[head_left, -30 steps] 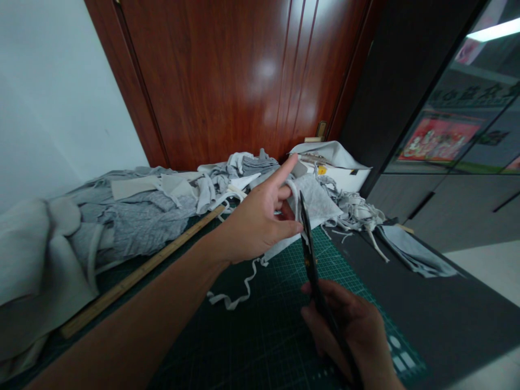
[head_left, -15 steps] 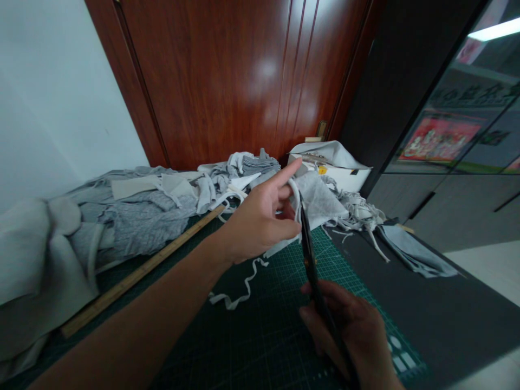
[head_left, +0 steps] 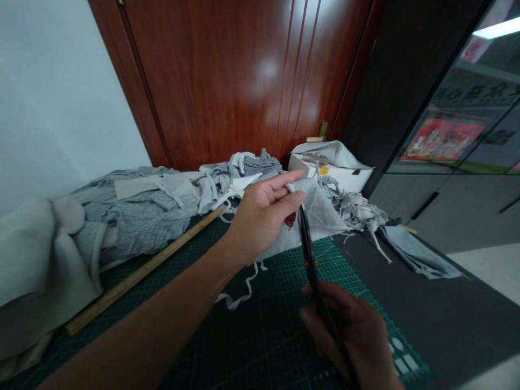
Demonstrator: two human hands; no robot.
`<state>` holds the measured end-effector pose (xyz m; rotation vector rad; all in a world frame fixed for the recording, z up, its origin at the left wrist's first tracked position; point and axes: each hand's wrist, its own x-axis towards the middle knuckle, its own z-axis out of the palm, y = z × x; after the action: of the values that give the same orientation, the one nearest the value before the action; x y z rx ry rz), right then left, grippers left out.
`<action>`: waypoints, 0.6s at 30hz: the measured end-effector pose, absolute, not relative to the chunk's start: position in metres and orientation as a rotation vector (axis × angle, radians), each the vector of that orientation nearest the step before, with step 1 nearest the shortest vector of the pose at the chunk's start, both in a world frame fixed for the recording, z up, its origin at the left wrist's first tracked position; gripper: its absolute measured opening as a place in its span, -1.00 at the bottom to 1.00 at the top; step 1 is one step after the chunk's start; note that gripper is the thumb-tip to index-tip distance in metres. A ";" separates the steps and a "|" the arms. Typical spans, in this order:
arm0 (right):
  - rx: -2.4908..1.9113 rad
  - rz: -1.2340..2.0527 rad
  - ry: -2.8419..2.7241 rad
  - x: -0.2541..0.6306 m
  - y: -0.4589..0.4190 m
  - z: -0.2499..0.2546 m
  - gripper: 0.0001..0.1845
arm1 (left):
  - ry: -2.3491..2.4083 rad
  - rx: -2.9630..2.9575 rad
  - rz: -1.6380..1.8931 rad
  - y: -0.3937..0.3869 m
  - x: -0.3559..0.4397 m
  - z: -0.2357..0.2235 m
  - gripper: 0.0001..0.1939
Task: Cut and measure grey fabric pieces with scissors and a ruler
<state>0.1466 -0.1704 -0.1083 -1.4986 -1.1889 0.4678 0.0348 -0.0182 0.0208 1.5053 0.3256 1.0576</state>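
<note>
My left hand (head_left: 268, 211) pinches the edge of a light grey fabric piece (head_left: 320, 208), holding it up above the cutting mat. My right hand (head_left: 349, 330) is wrapped around the handles of black scissors (head_left: 309, 260). Their blades point away from me and up, with the tips at the fabric edge beside my left thumb. Whether the blades are apart is hard to see. A thin, curled fabric strip (head_left: 244, 298) hangs or lies below my left hand on the green cutting mat (head_left: 280, 319).
Left of the mat lie a wooden ruler (head_left: 150, 268) and heaped grey fabric (head_left: 150, 222). A white box (head_left: 351, 177) stands at the back, with tangled fabric strips (head_left: 359, 208) before it. Folded grey cloth (head_left: 418, 252) lies on the dark table (head_left: 414, 309) at right.
My left thumb has come up against the fingers at the fabric edge, and the hand has turned slightly. The fabric hangs flatter beside the blades. My right hand and the scissors have hardly moved.
</note>
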 end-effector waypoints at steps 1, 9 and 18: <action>-1.495 0.468 -1.195 0.147 -0.171 -0.108 -0.73 | 0.325 1.480 1.053 -0.018 0.035 0.021 -0.45; -1.503 0.420 -1.209 0.144 -0.171 -0.105 -0.79 | 0.344 1.401 1.113 -0.016 0.035 0.017 -0.70; -1.501 0.436 -1.211 0.145 -0.169 -0.107 -0.81 | 0.326 1.442 1.050 -0.012 0.028 0.015 -0.63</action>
<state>0.1448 -0.1694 -0.1069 -1.5011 -1.2112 0.4359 0.0278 -0.0116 0.0152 1.4420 0.3262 1.0502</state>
